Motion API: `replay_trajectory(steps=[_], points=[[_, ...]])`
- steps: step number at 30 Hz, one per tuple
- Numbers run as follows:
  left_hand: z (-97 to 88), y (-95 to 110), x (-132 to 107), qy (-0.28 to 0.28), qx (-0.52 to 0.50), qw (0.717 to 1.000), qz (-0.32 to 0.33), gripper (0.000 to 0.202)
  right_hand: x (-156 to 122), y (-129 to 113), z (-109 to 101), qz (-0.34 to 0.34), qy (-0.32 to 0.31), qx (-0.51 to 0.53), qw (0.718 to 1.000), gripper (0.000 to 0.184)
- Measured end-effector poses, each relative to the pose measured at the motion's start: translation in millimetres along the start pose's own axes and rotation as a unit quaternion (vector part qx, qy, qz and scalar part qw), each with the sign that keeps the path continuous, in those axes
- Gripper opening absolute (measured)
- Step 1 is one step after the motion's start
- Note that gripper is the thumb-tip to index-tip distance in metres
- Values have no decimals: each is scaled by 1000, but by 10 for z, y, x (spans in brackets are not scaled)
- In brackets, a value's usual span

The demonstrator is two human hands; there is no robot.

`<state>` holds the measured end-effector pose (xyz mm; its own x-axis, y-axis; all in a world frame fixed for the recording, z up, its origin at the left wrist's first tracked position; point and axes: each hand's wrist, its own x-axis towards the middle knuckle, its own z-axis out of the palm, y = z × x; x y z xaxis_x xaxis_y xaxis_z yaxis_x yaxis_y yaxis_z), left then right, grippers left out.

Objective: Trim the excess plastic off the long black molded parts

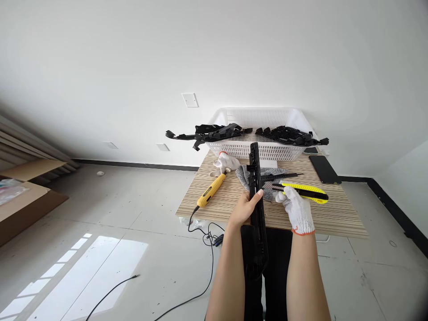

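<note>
My bare left hand (245, 208) is closed around a long black plastic part (257, 223), which stands up lengthwise in front of me with its lower end over my lap. In a white knitted glove with an orange cuff, my right hand (296, 209) grips a yellow and black utility knife (306, 192). The knife's blade end points left, close to the part; I cannot tell whether it touches. Behind the part, a grey cloth (244, 176) lies on the wooden table (329, 218), with a dark slim tool (284, 176) on top of it.
A white plastic basket (230, 148) holds several black plastic parts (217, 133) that stick out over its sides. On the table lie a yellow corded power tool (211, 191), a white glove (228, 161) and a black phone (324, 169). Cables (211, 276) trail across the floor; a cardboard box (26, 209) stands left.
</note>
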<state>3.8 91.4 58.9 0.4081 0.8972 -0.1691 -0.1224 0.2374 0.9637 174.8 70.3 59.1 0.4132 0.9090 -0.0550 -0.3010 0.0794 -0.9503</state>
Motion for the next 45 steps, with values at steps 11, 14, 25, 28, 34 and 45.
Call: replay_trajectory(steps=[11,14,25,28,34,45], points=[[26,-14,27,65,-105,992,-3,49,-15,14,-27,57,0,-32,998,36],[-8,-54,60,78,-98,992,-32,64,-36,-12,-36,59,-1,-40,997,36],[24,-37,67,124,-114,984,59,59,-72,-67,31,49,-61,-7,997,33],[22,-50,68,145,-92,985,29,63,-70,-60,23,43,-61,-8,997,31],[20,-49,65,127,-87,986,60,73,-71,-61,28,44,-57,4,997,30],[-82,-70,101,167,-220,955,106,55,-104,-71,59,52,-82,13,995,36]])
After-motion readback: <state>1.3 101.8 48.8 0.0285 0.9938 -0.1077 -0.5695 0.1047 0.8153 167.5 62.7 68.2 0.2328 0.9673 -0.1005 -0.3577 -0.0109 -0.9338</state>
